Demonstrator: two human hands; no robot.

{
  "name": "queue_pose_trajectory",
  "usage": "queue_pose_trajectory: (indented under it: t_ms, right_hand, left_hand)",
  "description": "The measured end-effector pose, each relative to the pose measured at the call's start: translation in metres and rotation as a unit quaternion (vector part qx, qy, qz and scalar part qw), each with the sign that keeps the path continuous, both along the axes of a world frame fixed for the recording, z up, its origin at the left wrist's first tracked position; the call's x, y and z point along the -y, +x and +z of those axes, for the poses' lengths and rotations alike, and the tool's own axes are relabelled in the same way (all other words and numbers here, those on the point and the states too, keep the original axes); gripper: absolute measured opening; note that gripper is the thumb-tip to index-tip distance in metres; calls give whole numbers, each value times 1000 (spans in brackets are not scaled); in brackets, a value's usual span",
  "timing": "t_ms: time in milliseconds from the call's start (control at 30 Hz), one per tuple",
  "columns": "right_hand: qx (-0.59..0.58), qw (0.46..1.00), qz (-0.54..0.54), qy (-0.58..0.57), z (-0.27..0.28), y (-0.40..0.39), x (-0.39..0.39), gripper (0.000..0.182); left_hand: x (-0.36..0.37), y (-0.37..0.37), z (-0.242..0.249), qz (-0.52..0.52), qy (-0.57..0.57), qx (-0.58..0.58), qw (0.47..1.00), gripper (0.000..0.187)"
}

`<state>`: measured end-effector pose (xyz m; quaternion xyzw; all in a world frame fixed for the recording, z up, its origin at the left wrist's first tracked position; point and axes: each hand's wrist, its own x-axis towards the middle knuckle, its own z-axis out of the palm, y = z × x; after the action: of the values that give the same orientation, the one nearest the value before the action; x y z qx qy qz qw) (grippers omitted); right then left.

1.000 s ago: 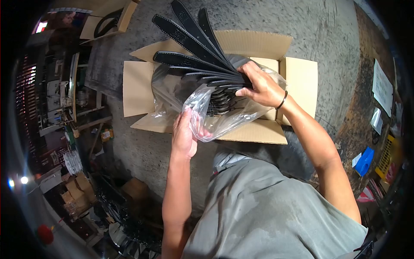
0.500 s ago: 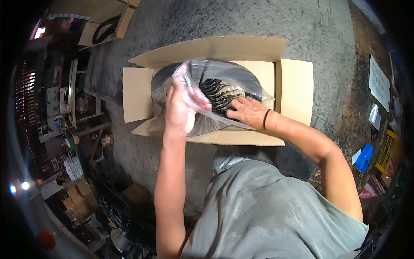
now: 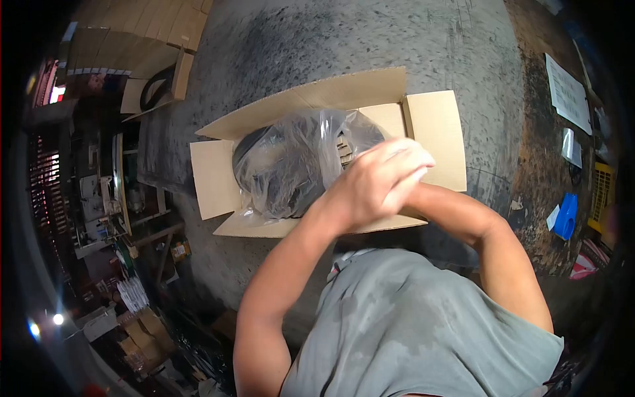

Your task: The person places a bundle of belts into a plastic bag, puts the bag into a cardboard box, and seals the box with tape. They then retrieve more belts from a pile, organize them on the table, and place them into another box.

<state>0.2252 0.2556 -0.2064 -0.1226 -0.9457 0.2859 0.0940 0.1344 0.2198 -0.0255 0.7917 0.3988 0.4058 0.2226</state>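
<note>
An open cardboard box stands on the grey floor, with clear plastic bagging bunched over black curved items inside it. My left hand is over the box's near right part, fingers curled together and slightly blurred; what they hold, if anything, is hidden. It crosses over my right wrist. My right hand is hidden beneath my left hand, so its fingers do not show. Pale slatted pieces are visible through the plastic, just beyond my left hand.
Another open carton with a black coil stands at the upper left. On the right, a worn brown surface holds paper sheets, a blue object and a yellow crate. Shelving and clutter line the left side.
My left hand has let go of the bag's left side and moved right, over my right hand. The plastic now covers most of the black items. The view has shifted slightly.
</note>
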Motion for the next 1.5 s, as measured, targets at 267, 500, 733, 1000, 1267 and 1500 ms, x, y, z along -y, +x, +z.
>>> queue_pose_trajectory:
  t_ms: [267, 500, 733, 1000, 1267, 1500]
  right_hand:
    - [185, 975, 92, 82, 78, 20, -9, 40]
    - [188, 977, 94, 38, 81, 22, -12, 41]
    - [215, 968, 113, 62, 89, 20, -15, 40]
    - [341, 928, 111, 104, 51, 8, -20, 43]
    - [331, 937, 41, 105, 55, 24, -10, 47]
    - [359, 928, -23, 98, 67, 39, -11, 63]
  left_hand:
    - [5, -113, -65, 97, -189, -559, 801, 58]
    - [10, -107, -61, -12, -301, -550, 779, 91]
    - [21, -108, -87, 70, -234, -492, 836, 85]
    - [18, -103, -100, 67, -238, -452, 857, 77]
    - [43, -138, -17, 168, -234, -152, 945, 42]
    - [67, -187, -79, 26, -485, -355, 799, 46]
